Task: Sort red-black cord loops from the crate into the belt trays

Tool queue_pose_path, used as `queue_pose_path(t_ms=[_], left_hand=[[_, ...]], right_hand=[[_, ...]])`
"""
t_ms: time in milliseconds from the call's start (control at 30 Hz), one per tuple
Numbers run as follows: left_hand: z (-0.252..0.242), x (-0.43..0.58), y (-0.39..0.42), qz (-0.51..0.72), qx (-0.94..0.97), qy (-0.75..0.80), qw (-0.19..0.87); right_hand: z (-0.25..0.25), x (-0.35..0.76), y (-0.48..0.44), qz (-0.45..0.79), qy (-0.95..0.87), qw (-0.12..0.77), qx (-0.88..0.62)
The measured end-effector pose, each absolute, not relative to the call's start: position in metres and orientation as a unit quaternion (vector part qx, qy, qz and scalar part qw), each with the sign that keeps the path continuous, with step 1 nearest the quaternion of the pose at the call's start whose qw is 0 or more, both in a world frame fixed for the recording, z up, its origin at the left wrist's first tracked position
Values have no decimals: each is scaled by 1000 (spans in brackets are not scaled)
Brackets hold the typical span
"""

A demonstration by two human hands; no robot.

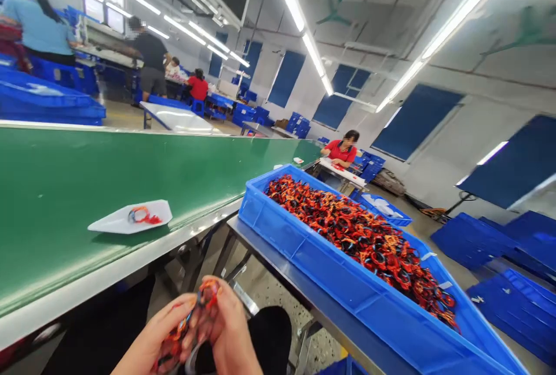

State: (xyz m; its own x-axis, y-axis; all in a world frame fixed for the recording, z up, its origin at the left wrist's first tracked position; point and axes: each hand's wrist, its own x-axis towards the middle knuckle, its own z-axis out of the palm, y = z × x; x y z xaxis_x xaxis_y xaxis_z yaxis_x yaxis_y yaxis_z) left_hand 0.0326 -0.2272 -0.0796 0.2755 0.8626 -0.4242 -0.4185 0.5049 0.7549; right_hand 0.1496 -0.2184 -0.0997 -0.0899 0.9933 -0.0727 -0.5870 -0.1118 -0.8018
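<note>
At the edge of the green belt conveyor (pixel 87 190), above your dark trousers (pixel 269 334), a bunch of orange-and-red cord loops (pixel 204 305) sits between your hands. Your left hand (pixel 154 331) is nearly closed, curled around the bunch; your right hand (pixel 230 328) pinches it from the other side. Keep the grip close so the strands stay apart. To your right, a blue plastic crate (pixel 299 247) on a steel table (pixel 282 288) holds a heap of similar loops (pixel 360 242). A white tray (pixel 108 223) with a few loops lies on the belt.

Head-worn view, tilted downward over the hands (pixel 228 328)
</note>
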Motion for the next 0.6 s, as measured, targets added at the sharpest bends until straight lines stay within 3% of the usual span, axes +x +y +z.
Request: queue_pose_path(t_ms=[600], left_hand=[[-67,29,-220,442,326,424,720]], right_hand=[[-98,146,-220,759,-186,557,-282]])
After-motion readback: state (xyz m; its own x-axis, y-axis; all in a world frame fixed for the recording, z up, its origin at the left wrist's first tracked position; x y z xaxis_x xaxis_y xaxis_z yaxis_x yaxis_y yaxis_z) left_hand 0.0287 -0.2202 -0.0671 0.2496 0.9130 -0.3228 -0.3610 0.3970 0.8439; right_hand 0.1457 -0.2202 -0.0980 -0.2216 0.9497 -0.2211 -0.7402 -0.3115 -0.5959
